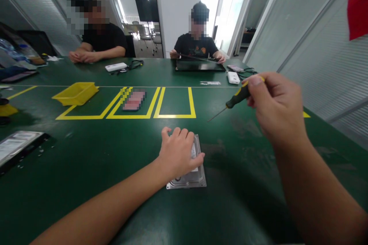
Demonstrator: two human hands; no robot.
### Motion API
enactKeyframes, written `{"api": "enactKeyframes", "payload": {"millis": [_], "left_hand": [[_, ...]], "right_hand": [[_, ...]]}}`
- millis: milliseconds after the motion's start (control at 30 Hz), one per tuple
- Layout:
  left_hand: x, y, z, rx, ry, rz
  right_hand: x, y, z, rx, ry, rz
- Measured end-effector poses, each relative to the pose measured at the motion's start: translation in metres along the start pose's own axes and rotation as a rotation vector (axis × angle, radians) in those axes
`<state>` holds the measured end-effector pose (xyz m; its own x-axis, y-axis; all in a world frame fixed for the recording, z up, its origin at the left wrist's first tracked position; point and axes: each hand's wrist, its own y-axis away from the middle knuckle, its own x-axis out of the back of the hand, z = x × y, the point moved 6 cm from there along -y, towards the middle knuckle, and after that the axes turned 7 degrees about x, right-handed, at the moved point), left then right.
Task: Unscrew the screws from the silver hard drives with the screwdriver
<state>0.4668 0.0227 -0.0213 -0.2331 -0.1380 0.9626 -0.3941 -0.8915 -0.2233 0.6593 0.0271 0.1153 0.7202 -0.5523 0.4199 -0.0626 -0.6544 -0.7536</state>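
A silver hard drive (198,180) lies flat on the green table in front of me. My left hand (178,151) grips it from above, with the fingers curled over its far part and the thumb along its right edge. Much of the drive's top is hidden under that hand. Up to the right, my right hand (277,109) is closed around the dark green and yellow handle of a screwdriver (238,97). Its thin shaft points down and to the left, with the tip in the air, apart from the drive.
Yellow tape (175,116) marks boxes on the table. A yellow bin (76,93) and a pinkish phone-like object (134,100) are there. Another drive-like device (20,143) lies left. Across sit two people, one holding a thin sheet over a dark panel (199,65). A white power bank (233,77) lies nearby.
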Motion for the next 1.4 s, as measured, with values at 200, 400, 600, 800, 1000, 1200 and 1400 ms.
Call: {"api": "enactKeyframes", "payload": {"millis": [200,400,600,800,1000,1200,1400], "left_hand": [[0.001,0.0,0.001,-0.013,-0.029,0.022],[0.003,0.002,0.002,-0.009,-0.048,0.048],[0.004,0.005,0.001,-0.022,-0.001,0.063],[0.003,0.008,0.001,-0.038,0.007,0.077],[0.004,0.007,0.001,-0.045,0.011,0.081],[0.004,0.007,0.001,-0.044,0.019,0.096],[0.004,0.006,0.0,-0.039,0.029,0.079]], "right_hand": [[-0.016,-0.009,-0.014,0.012,-0.155,-0.079],[-0.043,-0.005,-0.019,0.168,0.02,-0.206],[-0.064,0.002,-0.021,0.251,0.095,-0.303],[-0.077,0.005,-0.012,0.253,0.079,-0.331],[-0.087,0.008,-0.007,0.271,0.081,-0.35],[-0.089,0.009,-0.005,0.253,0.075,-0.364],[-0.088,0.009,-0.005,0.259,0.071,-0.358]]}}
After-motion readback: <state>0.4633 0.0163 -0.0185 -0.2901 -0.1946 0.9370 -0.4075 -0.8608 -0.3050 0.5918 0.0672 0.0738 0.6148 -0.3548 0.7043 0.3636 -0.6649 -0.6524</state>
